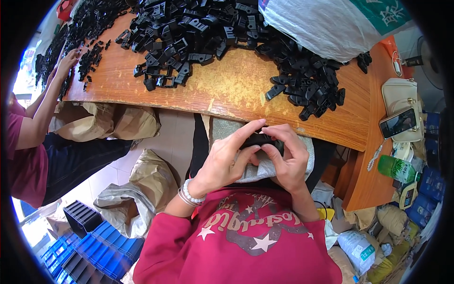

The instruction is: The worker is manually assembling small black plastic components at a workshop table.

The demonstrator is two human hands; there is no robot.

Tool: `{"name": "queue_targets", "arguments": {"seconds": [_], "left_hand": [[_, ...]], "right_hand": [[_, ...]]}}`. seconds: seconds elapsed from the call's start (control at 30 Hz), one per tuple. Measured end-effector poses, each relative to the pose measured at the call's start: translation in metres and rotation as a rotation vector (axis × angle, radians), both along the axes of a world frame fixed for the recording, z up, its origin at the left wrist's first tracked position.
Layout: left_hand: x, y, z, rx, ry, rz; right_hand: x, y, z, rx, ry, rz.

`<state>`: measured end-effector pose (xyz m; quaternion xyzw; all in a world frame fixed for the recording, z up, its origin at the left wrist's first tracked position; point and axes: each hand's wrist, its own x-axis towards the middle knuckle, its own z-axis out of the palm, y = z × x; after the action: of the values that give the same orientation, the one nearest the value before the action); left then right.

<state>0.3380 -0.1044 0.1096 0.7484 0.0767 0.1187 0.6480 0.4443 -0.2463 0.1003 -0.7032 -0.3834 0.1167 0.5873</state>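
Note:
Both my hands meet in front of me, just off the table's near edge, over a grey cloth on my lap. Between them they hold a small black plastic part, mostly covered by fingers. My left hand pinches its left side with thumb and forefinger. My right hand has its fingers curled round the right side, thumb pressed near the middle. On the table beyond lie a large pile of black plastic parts and a smaller pile of similar parts to the right.
A white woven sack lies at the back of the wooden table. At left a co-worker's hand reaches among small black pieces. A phone rests on a cream bag at right, near a green bottle. Blue crates stand lower left.

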Motion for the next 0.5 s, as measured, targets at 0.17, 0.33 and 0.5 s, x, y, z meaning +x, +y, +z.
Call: {"name": "queue_targets", "arguments": {"seconds": [0.17, 0.33, 0.5], "left_hand": [[-0.007, 0.033, -0.013, 0.208, -0.061, 0.13], [-0.012, 0.121, -0.029, 1.132, 0.182, 0.701], [-0.008, 0.115, -0.02, 1.155, 0.158, 0.622]], "right_hand": [[0.023, -0.011, 0.011, -0.148, -0.008, 0.182], [0.04, 0.005, 0.007, -0.301, -0.35, -0.012], [0.045, 0.034, -0.008, -0.463, -0.683, -0.214]]}}
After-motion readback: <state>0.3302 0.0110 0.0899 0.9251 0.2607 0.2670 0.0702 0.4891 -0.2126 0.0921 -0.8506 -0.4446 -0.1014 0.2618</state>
